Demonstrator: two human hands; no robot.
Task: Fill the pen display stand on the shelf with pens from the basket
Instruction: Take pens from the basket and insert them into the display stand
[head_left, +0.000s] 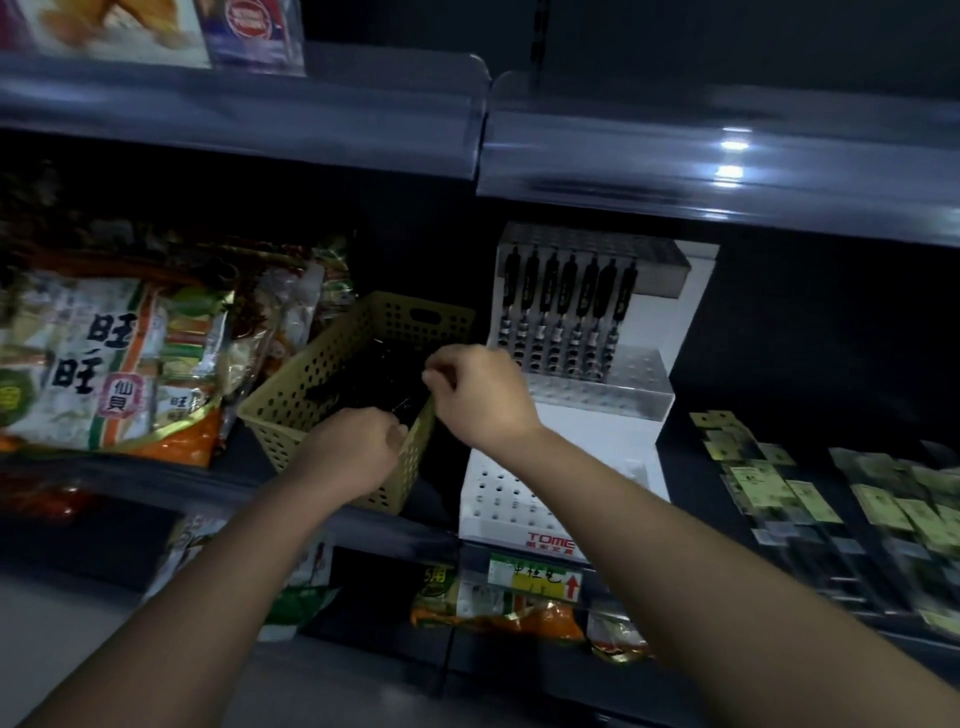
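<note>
Dimly, in the head view, the left hand (358, 447) grips the near rim of the basket (291, 400). The right hand (480, 395) hovers over it with its fingers curled; I cannot tell whether it holds anything. Dark pens (363, 379) lie inside. On the shelf (753, 364) just right of the basket, the stand (597, 395) holds 7 top-row pens (569, 291).

Bare left forearm (218, 613) and right forearm (675, 561) reaching forward from the lower corners, left hand (358, 449) lower, knuckles up, fingers curled in a fist, right hand (480, 397) just above and beside it, fingers curled toward the thumb, any hold in either hand unclear
</note>
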